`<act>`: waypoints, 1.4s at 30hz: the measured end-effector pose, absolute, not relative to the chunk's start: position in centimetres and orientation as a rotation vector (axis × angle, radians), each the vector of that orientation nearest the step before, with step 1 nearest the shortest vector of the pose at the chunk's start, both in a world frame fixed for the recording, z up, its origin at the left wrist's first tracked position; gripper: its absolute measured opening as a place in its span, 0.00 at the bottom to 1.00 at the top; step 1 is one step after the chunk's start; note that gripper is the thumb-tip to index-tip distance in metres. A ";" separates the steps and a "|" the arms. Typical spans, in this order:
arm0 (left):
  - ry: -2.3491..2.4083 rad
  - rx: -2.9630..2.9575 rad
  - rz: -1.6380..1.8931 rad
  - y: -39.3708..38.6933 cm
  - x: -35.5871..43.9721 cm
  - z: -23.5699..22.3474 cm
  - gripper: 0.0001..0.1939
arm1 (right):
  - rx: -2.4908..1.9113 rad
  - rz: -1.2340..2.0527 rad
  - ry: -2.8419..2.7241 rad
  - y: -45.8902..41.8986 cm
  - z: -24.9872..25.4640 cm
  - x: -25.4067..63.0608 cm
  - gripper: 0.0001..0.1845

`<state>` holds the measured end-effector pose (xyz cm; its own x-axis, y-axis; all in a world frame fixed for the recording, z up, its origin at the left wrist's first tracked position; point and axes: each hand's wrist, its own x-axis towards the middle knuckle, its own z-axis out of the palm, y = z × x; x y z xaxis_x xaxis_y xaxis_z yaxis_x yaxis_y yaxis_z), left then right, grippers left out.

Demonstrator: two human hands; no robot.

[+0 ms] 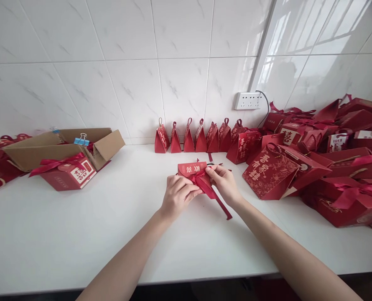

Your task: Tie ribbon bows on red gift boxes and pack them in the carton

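Between my hands, low over the white table (110, 234), is a small red gift box (189, 169) with pale lettering on its top. A dark red ribbon (206, 189) crosses it in a loose bow or knot, and one long tail hangs down to the right. My left hand (177, 195) is closed at the box's near left side, its thumb and fingers pinched by the ribbon. At the right side, my right hand (224, 183) is closed, thumb and forefinger pinching the ribbon near the box's edge. The exact grip of the lower fingers is hidden.
Several small triangular red boxes (189, 141) with loops line the wall. A big pile of red gift boxes (345, 205) fills the right. At left stand an open cardboard box (32, 156) with a blue binder clip (81, 141) and a ribboned red box (67, 175).
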<state>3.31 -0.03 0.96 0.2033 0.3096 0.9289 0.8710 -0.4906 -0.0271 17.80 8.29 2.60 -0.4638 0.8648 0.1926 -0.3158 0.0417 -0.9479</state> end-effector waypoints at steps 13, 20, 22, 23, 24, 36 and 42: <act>-1.012 -1.871 -1.163 -0.1 3.3 1.1 0.08 | -0.577 1.568 -1.357 7.9 2.5 17.6 0.22; -1.087 -1.913 -1.362 -0.2 3.4 0.9 0.08 | -0.572 1.573 -1.364 8.0 2.5 17.6 0.22; -1.208 -1.863 -1.531 -0.2 3.2 1.0 0.08 | -0.577 1.573 -1.368 8.1 2.4 17.6 0.22; -1.294 -1.807 -1.628 -0.2 3.1 1.1 0.07 | -0.581 1.569 -1.366 8.1 2.4 17.6 0.22; -1.393 -1.734 -1.726 -0.1 2.9 1.1 0.06 | -0.586 1.565 -1.366 8.1 2.4 17.6 0.22; -2.025 -1.339 -2.387 0.5 2.1 1.8 0.14 | -0.606 1.566 -1.395 8.1 2.5 17.6 0.23; -1.970 -1.298 -2.405 0.5 1.9 1.7 0.16 | -0.591 1.593 -1.394 8.1 2.4 17.5 0.23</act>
